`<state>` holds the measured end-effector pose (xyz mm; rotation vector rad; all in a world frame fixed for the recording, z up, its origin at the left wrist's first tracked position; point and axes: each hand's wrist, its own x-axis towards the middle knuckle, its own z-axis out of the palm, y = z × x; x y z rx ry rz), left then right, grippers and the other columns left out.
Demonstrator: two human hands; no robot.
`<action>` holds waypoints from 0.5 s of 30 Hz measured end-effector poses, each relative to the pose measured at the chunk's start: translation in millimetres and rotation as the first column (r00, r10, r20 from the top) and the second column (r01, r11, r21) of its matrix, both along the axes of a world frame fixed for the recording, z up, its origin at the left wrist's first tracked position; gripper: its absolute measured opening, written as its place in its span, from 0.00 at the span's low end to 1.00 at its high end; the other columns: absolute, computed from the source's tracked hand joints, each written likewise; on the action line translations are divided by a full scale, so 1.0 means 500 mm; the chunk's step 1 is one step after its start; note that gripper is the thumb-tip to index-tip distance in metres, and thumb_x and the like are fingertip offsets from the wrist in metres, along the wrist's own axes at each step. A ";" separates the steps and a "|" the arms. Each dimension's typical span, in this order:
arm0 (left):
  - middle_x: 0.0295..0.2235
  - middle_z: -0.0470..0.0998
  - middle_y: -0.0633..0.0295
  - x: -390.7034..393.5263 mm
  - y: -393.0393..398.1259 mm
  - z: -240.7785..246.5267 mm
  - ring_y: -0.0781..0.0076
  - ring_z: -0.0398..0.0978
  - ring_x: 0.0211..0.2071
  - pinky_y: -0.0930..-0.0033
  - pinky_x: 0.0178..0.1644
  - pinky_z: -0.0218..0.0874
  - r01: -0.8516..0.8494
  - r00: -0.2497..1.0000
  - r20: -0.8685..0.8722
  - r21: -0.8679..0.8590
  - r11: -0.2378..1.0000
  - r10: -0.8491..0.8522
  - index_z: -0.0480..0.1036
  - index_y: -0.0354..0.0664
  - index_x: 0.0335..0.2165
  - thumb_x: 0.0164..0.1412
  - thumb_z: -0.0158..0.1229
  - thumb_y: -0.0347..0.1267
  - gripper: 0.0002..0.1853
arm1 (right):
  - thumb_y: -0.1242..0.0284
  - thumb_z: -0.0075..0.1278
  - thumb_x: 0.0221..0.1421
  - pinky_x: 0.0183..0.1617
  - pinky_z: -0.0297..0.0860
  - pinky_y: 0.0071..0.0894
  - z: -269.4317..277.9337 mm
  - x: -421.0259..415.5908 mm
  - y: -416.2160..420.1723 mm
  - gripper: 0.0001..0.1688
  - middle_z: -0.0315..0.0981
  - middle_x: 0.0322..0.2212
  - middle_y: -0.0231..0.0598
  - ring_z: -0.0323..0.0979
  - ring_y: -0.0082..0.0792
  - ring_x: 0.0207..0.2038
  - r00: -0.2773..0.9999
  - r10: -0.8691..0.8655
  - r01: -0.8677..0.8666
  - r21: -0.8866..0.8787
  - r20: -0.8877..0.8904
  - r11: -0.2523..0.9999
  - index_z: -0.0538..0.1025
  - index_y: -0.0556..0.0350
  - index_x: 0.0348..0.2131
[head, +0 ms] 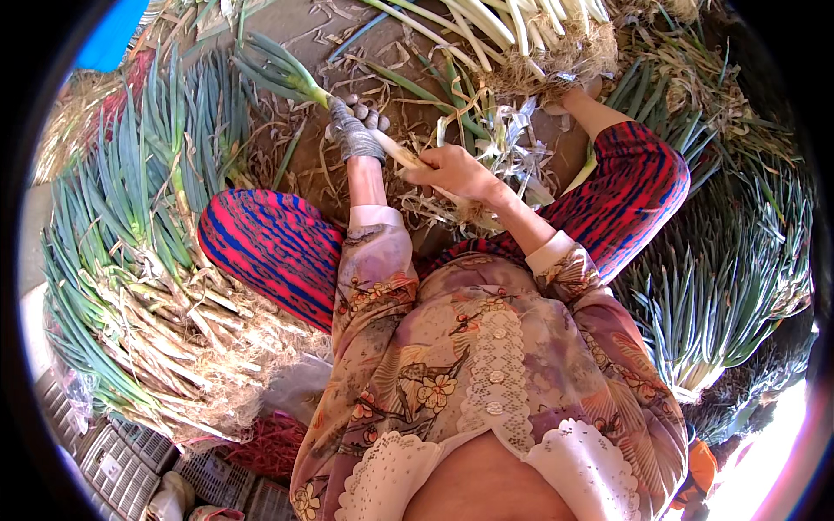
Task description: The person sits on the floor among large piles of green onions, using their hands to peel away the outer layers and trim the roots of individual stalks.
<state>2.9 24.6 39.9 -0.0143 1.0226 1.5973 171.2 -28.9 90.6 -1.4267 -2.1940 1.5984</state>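
My left hand [355, 127], in a grey knitted work glove with bare-looking dusty fingertips, is closed round the upper stem of a long green onion [397, 151]. The onion's green leaves fan out beyond the glove to the upper left, and its pale stem slants down to the right. My bare right hand [453, 170] pinches the lower stem between thumb and fingers. Its root end is partly hidden under this hand. Dry peeled skins [515, 137] lie on the ground just beyond my right hand.
Untrimmed green onions [150, 293] with roots are heaped at the left. Onions with clean white stems [521, 26] lie at the top. Bundled green onions [704, 312] stand at the right. Plastic crates [120, 465] sit at the lower left. My bent knees flank the work area.
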 end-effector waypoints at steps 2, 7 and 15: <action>0.10 0.51 0.74 0.013 -0.003 0.039 0.79 0.46 0.09 0.74 0.14 0.41 -0.052 0.996 -0.072 -0.127 0.991 0.043 0.62 0.49 0.23 0.59 0.36 0.52 0.21 | 0.55 0.44 0.53 0.22 0.66 0.22 -0.011 0.006 -0.010 0.24 0.71 0.17 0.34 0.68 0.20 0.19 0.971 -0.137 0.084 -0.258 -0.195 0.963 0.74 0.61 0.29; 0.10 0.52 0.75 0.009 -0.008 0.021 0.79 0.46 0.09 0.74 0.14 0.40 0.015 1.000 -0.027 0.013 1.000 -0.015 0.62 0.48 0.23 0.60 0.35 0.51 0.21 | 0.59 0.38 0.58 0.19 0.66 0.21 -0.002 0.015 -0.012 0.23 0.73 0.17 0.35 0.69 0.20 0.17 0.932 -0.251 0.135 -0.390 -0.263 0.911 0.73 0.61 0.28; 0.10 0.54 0.76 0.005 -0.004 -0.036 0.81 0.48 0.09 0.74 0.14 0.42 0.026 0.997 0.076 0.063 0.998 -0.030 0.64 0.48 0.24 0.58 0.36 0.54 0.24 | 0.65 0.37 0.57 0.26 0.68 0.24 -0.015 0.015 -0.021 0.19 0.73 0.20 0.39 0.70 0.26 0.21 0.987 -0.109 0.145 0.375 -0.116 0.916 0.72 0.64 0.28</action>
